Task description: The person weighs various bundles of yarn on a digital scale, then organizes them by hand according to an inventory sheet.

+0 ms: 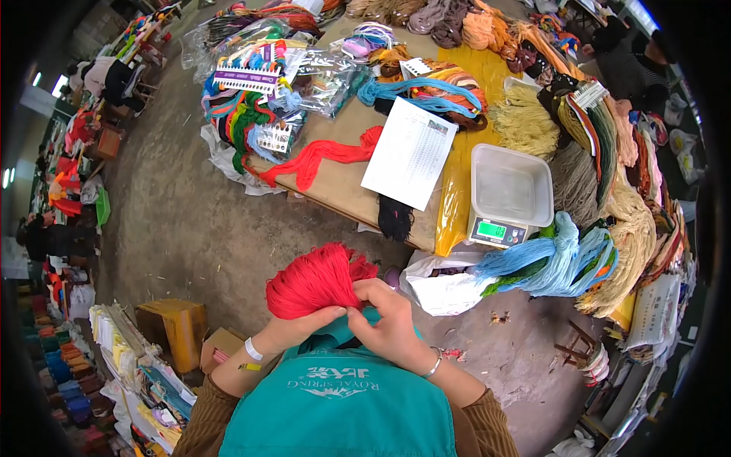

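Two-handed hold, lower centre of frame

Red skein (pixel 314 280) observed in both hands, below the bench (pixel 335 137). Left hand (pixel 311 323): thumb pressed on the skein's near edge, remaining fingers hidden. Right hand (pixel 388 326): thumb and forefinger pinched on its gathered side. Step in hand, judged: gathering strands. Next move calls for steady left support, lest strands slip.

red thread hank (pixel 312 283) | thick, loosely bunched strands | held in left hand (pixel 306 324), right hand (pixel 387 320)
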`<state>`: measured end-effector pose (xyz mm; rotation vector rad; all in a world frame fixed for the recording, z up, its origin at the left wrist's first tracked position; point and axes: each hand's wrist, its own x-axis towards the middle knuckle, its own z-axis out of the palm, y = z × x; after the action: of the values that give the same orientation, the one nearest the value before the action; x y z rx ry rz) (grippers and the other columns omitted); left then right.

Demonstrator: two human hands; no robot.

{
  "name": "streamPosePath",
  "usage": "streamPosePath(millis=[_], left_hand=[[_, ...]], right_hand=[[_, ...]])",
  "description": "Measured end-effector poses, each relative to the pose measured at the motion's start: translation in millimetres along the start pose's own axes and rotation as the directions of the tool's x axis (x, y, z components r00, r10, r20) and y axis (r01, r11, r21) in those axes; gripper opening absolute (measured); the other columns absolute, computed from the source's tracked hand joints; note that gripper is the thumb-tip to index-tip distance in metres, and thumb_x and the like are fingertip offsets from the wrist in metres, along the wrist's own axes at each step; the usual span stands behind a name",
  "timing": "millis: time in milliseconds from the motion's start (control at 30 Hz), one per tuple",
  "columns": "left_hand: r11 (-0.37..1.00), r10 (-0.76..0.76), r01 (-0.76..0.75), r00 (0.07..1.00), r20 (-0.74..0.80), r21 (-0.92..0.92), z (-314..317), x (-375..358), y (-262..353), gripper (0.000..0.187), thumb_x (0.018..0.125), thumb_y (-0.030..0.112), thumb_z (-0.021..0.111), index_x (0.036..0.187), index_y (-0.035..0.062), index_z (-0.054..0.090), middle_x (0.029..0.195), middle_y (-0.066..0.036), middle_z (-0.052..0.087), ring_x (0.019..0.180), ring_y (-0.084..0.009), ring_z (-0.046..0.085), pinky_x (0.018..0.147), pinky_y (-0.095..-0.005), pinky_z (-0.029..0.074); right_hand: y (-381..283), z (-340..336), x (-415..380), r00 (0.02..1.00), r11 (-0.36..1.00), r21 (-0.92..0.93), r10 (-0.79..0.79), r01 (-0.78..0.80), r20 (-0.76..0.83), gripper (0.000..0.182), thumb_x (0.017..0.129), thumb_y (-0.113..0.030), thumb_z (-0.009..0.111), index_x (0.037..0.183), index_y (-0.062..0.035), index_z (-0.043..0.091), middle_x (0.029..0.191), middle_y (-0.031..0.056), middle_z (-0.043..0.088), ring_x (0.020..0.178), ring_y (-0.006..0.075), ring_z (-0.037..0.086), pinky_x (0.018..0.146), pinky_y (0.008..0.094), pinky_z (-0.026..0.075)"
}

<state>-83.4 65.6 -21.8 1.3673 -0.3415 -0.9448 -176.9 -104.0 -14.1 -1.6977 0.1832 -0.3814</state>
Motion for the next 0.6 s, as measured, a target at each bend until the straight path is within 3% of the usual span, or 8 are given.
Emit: streamPosePath(millis=[167, 233, 267, 333, 467, 533, 567, 600], left_hand=[[1.000, -0.002, 0.002, 1.000, 0.001, -0.025, 0.4, -0.2, 1.6, 0.057, 0.083, -0.002, 0.068, 0.135, 0.0016, 0.046, 0.129, -0.009, 0.056, 0.121, -0.0203, 0.053, 0.103, -0.0370, 0.043], [0.999, 0.009, -0.009, 1.000, 0.008, -0.032, 1.0, -0.5, 6.1, 0.058, 0.082, -0.003, 0.068, 0.135, 0.0014, 0.047, 0.128, -0.009, 0.057, 0.121, -0.0200, 0.053, 0.103, -0.0369, 0.043], [0.999, 0.045, -0.045, 0.999, 0.008, -0.006, 1.9, -0.7, 10.4, 0.057, 0.081, -0.001, 0.068, 0.134, 0.0008, 0.047, 0.126, -0.009, 0.057, 0.120, -0.0198, 0.054, 0.103, -0.0364, 0.043], [0.996, 0.082, -0.082, 0.997, 0.009, 0.019, -0.1, 0.7, 13.0, 0.056, 0.081, 0.001, 0.068, 0.133, 0.0001, 0.047, 0.125, -0.009, 0.058, 0.119, -0.0195, 0.054, 0.102, -0.0359, 0.043], [0.995, 0.094, -0.091, 0.986, 0.141, -0.030, -10.9, 3.6, 8.5, 0.046, 0.081, 0.007, 0.067, 0.124, -0.0003, 0.052, 0.110, -0.007, 0.062, 0.101, -0.0158, 0.059, 0.090, -0.0331, 0.048], [0.993, 0.073, -0.054, 0.981, 0.178, -0.108, -9.8, 3.4, 11.2, 0.042, 0.082, 0.008, 0.067, 0.121, -0.0001, 0.054, 0.103, -0.006, 0.063, 0.094, -0.0143, 0.060, 0.085, -0.0315, 0.049], [0.990, 0.011, 0.012, 0.987, 0.162, -0.140, -6.1, 2.2, 16.8, 0.039, 0.082, 0.009, 0.067, 0.118, 0.0006, 0.055, 0.097, -0.005, 0.063, 0.088, -0.0135, 0.060, 0.082, -0.0300, 0.048], [0.982, -0.051, 0.077, 0.988, 0.149, -0.173, -3.5, 2.3, 19.9, 0.036, 0.082, 0.009, 0.067, 0.115, 0.0012, 0.056, 0.090, -0.004, 0.063, 0.081, -0.0127, 0.060, 0.078, -0.0284, 0.048]], right_hand=[[5.4, 0.3, -1.8, 0.999, 0.999, -0.007, -0.040, 0.040, 0.028, 0.016, 0.079, 0.002, 0.064, 0.094, 0.0010, 0.059, 0.094, 0.0123, 0.064, 0.083, 0.0216, 0.064, 0.073, 0.0305, 0.050], [17.1, 6.2, -7.5, 0.973, 0.818, 0.528, 0.220, -0.226, 0.076, 0.015, 0.083, 0.004, 0.060, 0.098, -0.0001, 0.058, 0.098, 0.0073, 0.065, 0.085, 0.0165, 0.063, 0.080, 0.0287, 0.049], [18.1, 4.8, -7.4, 0.973, 0.819, 0.528, 0.220, -0.226, 0.076, 0.015, 0.083, 0.004, 0.060, 0.098, -0.0001, 0.058, 0.098, 0.0073, 0.065, 0.085, 0.0165, 0.063, 0.080, 0.0287, 0.049], [19.8, -0.3, -6.8, 0.905, 0.540, 0.734, 0.339, -0.411, 0.257, 0.015, 0.087, 0.005, 0.056, 0.101, -0.0010, 0.058, 0.100, 0.0035, 0.065, 0.089, 0.0116, 0.061, 0.085, 0.0270, 0.047], [6.0, -3.5, -2.2, 0.880, 0.570, 0.674, 0.364, -0.470, 0.306, 0.014, 0.089, 0.001, 0.059, 0.102, -0.0014, 0.058, 0.098, 0.0038, 0.066, 0.090, 0.0093, 0.060, 0.084, 0.0245, 0.047], [-3.1, -0.6, 3.3, 0.954, 0.863, 0.417, 0.218, -0.286, 0.205, 0.014, 0.090, -0.004, 0.061, 0.104, -0.0018, 0.058, 0.095, 0.0030, 0.067, 0.085, 0.0070, 0.059, 0.077, 0.0223, 0.046], [1.9, 3.4, 2.7, 0.966, 0.933, 0.265, 0.208, -0.243, 0.154, 0.012, 0.091, -0.007, 0.063, 0.100, -0.0016, 0.060, 0.089, 0.0017, 0.065, 0.078, 0.0057, 0.058, 0.068, 0.0228, 0.046], [3.1, 2.1, 1.2, 0.966, 0.934, 0.264, 0.207, -0.242, 0.154, 0.012, 0.091, -0.007, 0.063, 0.100, -0.0016, 0.060, 0.089, 0.0017, 0.065, 0.078, 0.0057, 0.058, 0.068, 0.0228, 0.046]])
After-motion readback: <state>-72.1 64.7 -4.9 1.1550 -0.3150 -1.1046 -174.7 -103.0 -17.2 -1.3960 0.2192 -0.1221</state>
